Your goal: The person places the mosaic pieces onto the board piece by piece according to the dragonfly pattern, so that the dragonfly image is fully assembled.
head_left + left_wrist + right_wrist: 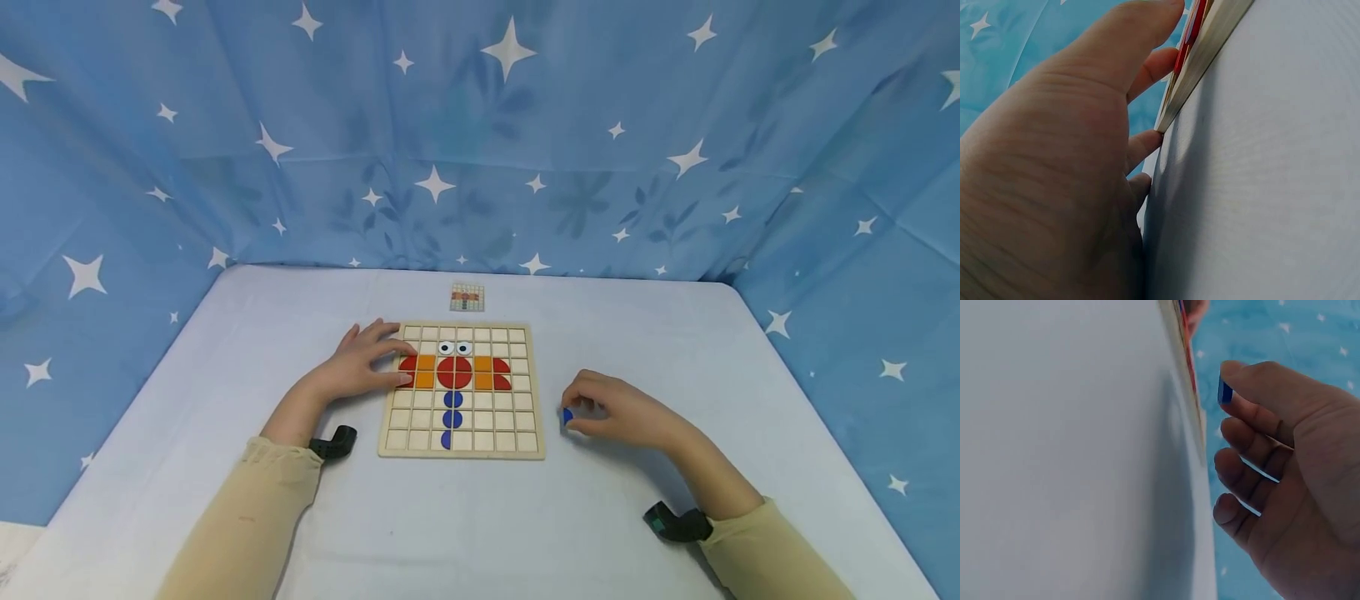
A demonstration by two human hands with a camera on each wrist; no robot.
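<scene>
A wooden grid board (459,450) lies in the middle of the table, bearing a figure of red, orange and blue tiles with two white eyes (455,347). My left hand (367,363) rests flat on the board's left edge, fingers straight over the red tile there; the left wrist view shows those fingers (1147,62) against the board's rim (1204,56). My right hand (607,408) lies on the table to the right of the board and pinches a small blue tile (567,415). That blue tile (1225,392) shows at the fingertips in the right wrist view.
A small pattern card (467,297) lies beyond the board. The table (675,333) wears a pale cloth, and blue star-print fabric (480,133) walls it in at the back and both sides. Black wrist mounts (678,525) sit on both forearms.
</scene>
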